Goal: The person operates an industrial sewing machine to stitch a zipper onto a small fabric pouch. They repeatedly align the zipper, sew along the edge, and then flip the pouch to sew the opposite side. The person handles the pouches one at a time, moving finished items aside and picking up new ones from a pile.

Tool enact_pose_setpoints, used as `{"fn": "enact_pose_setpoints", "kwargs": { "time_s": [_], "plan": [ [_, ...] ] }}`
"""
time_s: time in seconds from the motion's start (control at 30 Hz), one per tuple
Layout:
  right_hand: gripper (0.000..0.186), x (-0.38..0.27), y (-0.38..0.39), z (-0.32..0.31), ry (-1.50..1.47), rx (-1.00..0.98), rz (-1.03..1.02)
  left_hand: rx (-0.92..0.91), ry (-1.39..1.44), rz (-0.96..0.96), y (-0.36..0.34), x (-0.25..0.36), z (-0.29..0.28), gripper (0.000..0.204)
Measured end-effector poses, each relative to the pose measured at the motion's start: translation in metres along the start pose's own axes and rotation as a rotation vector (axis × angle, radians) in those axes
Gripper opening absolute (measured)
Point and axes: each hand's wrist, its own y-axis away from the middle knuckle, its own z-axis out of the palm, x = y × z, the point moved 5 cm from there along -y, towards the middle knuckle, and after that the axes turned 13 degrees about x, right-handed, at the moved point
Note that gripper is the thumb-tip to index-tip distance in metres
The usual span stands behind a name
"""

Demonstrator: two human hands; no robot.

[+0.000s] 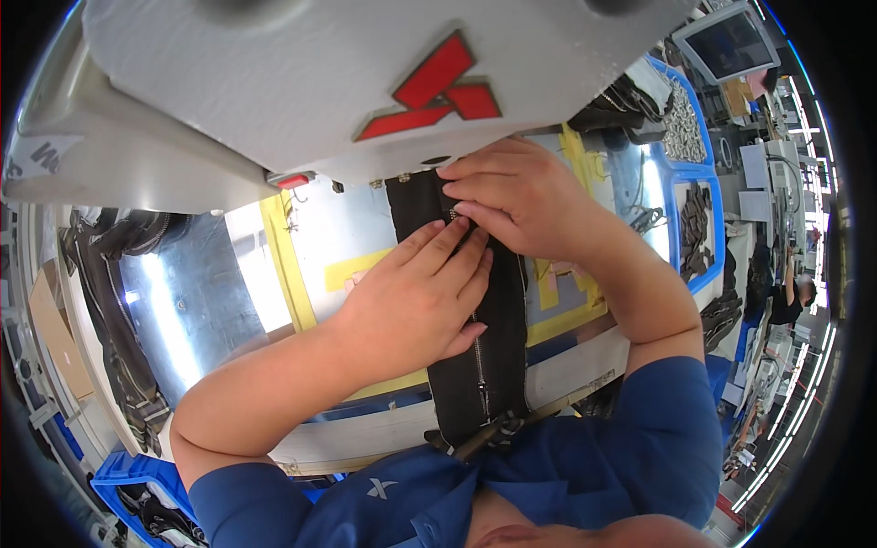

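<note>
A long black fabric piece [505, 347] with a metal zipper [478, 361] down its middle runs from below the sewing machine head [274, 91] toward my body. A zipper pull shows near its lower end. My left hand [411, 301] lies over the left side of the fabric, fingers outstretched and slightly apart, fingertips by the zipper. At the upper end, close under the machine head, my right hand [525, 196] has its thumb and fingers drawn together on the fabric beside the teeth. The exact grip there is partly hidden, and the machine head covers the needle area.
Yellow tape [285, 260] marks the shiny worktable. Dark zippered pieces [114, 338] hang along its left edge. At right stand a blue bin [705, 137] of small silvery parts and another blue bin [719, 215] of dark strips, with a monitor [731, 44] beyond. A blue crate [119, 470] sits lower left.
</note>
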Motion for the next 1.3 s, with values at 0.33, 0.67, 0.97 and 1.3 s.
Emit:
{"fn": "enact_pose_setpoints", "kwargs": {
  "time_s": [0.33, 0.67, 0.97, 1.3],
  "plan": [
    [0.015, -0.003, 0.002, 0.003, 0.048, 0.117, -0.003, 0.108, -0.149, -0.177, -0.001, -0.028, -0.013, 0.072],
    [0.012, -0.005, 0.008, 0.0, 0.011, -0.025, 0.008, -0.012, -0.169, -0.223, -0.01, -0.029, -0.016, 0.072],
    [0.022, -0.003, 0.009, -0.008, 0.132, -0.106, -0.007, -0.041, -0.18, -0.226, -0.011, -0.028, -0.018, 0.073],
    [0.019, -0.007, -0.008, -0.008, 0.201, -0.316, 0.177, -0.065, -0.192, -0.246, -0.01, -0.028, -0.02, 0.073]
  ]
}}
